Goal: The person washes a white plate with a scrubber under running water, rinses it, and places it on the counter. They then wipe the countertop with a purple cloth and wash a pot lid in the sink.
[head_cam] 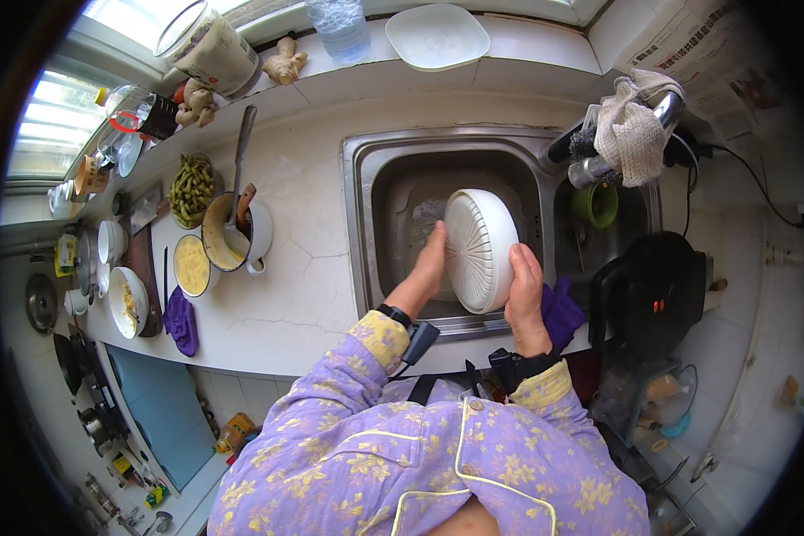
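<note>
Between my two hands, a round white plastic strainer basket (472,251) with radiating slots is held tilted on its side over the large basin of a stainless steel sink (360,221). My left hand (429,264) presses against the slotted face. On the other side, my right hand (528,285) grips the basket's outer wall, with its thumb near the edge. Something clear or whitish, too indistinct to name, lies in the basin behind the basket. A purple cloth (563,313) hangs at the sink's front edge, beside my right wrist.
A faucet draped with a knitted cloth (633,137) reaches over the small basin, where a green bowl (596,204) sits. Right of it stands a black appliance (653,295). Leftward are an enamel pot (261,231) with a ladle, green pods (191,191) and a yellow-filled bowl (192,266).
</note>
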Action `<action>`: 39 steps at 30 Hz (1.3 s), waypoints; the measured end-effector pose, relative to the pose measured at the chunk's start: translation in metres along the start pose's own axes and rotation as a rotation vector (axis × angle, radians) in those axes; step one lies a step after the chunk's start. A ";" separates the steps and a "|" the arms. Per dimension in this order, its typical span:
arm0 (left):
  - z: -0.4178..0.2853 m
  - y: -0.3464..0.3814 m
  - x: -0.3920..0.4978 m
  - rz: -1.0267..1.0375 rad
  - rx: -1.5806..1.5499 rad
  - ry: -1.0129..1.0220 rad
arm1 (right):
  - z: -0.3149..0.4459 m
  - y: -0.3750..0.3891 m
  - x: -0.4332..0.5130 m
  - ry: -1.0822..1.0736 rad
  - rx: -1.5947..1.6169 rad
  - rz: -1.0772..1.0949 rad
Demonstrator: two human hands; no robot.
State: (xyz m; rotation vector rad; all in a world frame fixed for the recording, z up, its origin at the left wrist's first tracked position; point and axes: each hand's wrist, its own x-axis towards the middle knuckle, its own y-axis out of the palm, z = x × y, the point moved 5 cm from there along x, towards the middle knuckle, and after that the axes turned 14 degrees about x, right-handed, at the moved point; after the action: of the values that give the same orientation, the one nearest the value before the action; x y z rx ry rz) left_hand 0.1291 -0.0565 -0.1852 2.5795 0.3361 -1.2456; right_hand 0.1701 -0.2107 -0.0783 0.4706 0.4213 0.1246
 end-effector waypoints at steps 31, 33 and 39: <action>-0.023 -0.106 -0.073 -0.618 0.049 0.424 | -0.119 -0.004 0.109 0.652 0.944 0.287; -0.019 -0.095 -0.060 -0.464 -0.130 0.386 | -0.087 0.036 0.066 0.516 0.721 0.335; -0.023 -0.056 -0.043 -0.045 -0.446 0.369 | -0.038 0.088 0.003 -0.529 -0.895 0.634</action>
State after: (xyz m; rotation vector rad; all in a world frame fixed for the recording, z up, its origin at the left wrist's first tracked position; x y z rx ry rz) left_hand 0.1022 -0.0005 -0.1442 2.3958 0.6623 -0.6047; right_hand 0.1551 -0.1167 -0.0692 -0.2725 -0.3310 0.7478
